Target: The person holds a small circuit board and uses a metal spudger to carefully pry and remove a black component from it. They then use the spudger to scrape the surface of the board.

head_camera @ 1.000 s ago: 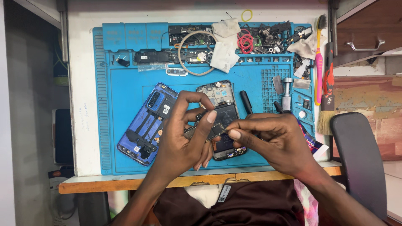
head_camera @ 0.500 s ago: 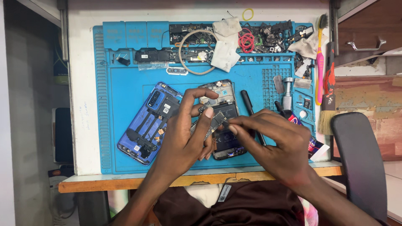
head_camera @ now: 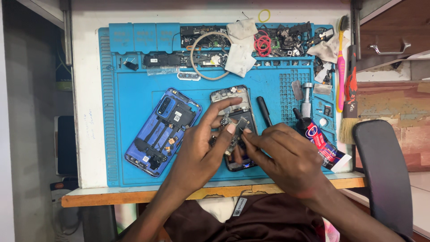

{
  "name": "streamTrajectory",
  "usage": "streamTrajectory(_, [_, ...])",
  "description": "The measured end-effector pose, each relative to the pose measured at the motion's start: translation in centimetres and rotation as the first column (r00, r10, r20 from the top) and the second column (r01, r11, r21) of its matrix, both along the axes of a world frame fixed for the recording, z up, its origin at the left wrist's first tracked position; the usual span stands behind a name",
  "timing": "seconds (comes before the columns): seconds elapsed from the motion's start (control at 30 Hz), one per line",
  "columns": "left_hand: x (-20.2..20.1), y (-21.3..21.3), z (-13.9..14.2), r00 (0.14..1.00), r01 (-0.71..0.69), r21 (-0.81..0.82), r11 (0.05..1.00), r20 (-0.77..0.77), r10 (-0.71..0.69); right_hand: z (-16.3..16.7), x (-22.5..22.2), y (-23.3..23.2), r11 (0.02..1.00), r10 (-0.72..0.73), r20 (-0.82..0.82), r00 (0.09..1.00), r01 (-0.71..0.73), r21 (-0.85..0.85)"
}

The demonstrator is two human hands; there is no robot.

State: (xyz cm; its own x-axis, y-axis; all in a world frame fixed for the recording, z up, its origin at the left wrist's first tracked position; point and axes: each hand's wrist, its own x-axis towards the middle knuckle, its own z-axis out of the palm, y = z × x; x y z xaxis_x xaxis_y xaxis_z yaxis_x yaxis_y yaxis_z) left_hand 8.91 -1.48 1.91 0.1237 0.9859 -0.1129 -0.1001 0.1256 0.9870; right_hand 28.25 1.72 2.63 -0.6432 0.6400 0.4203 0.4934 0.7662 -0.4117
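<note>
1. while both hands meet over the middle of the blue work mat (head_camera: 134,103), the left hand (head_camera: 204,148) pinches a small circuit board (head_camera: 233,130) between thumb and forefinger, its other fingers spread loosely above it.
2. the right hand (head_camera: 286,157) comes in from the right with its fingertips (head_camera: 245,134) closed onto the near right edge of the same board; whether they grip it or only steady it, i cannot tell.
3. the board sits directly over the opened phone (head_camera: 235,130), which lies on the mat with its long axis running near to far, its far end bare and its near end hidden under the fingers.
4. the board lies just between the two sets of fingertips, touching both; it seems tilted a little off the phone's body, though how much is hard to read.
5. the left hand has the fuller hold, so it is the nearer of the two.
6. well to the left lies a blue phone back shell (head_camera: 161,132), set on a slant.
7. just right of the opened phone lies a black screwdriver (head_camera: 264,112), and beyond it a glue tube (head_camera: 320,139).
8. along the far edge of the mat sit loose parts, a pale cable loop (head_camera: 195,56), white cloths (head_camera: 239,58) and a red coil (head_camera: 262,44); a pink toothbrush (head_camera: 341,67) lies at the far right.
</note>
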Motion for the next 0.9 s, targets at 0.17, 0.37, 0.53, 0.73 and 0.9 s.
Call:
streamTrajectory(0.17, [-0.1, 0.2, -0.1, 0.99, -0.018, -0.163, 0.986, -0.14, -0.005, 0.0, 0.3, 0.3, 0.984, 0.073, 0.072, 0.995, -0.084, 0.156])
streamTrajectory(0.37, [0.1, 0.1, -0.4, 0.995, -0.045, -0.163, 0.986, -0.091, 0.031, -0.2, 0.2, 0.2, 0.993, 0.061, 0.068, 0.996, -0.067, 0.096])
streamTrajectory(0.53, [0.6, 0.1, -1.0, 0.991, -0.082, -0.163, 0.983, -0.116, 0.064, -0.4, 0.2, 0.1, 0.996, 0.063, 0.062, 0.996, -0.066, 0.057])
streamTrajectory(0.73, [0.6, 0.0, -1.4, 0.992, -0.088, -0.172, 0.981, -0.106, 0.07, -0.6, 0.1, -0.1, 0.998, 0.058, 0.074, 0.996, -0.06, 0.027])
streamTrajectory(0.9, [0.7, 0.0, -1.6, 0.994, -0.09, -0.197, 0.976, -0.079, 0.075, -0.6, 0.3, 0.2, 0.995, 0.079, 0.12, 0.99, -0.086, 0.056])
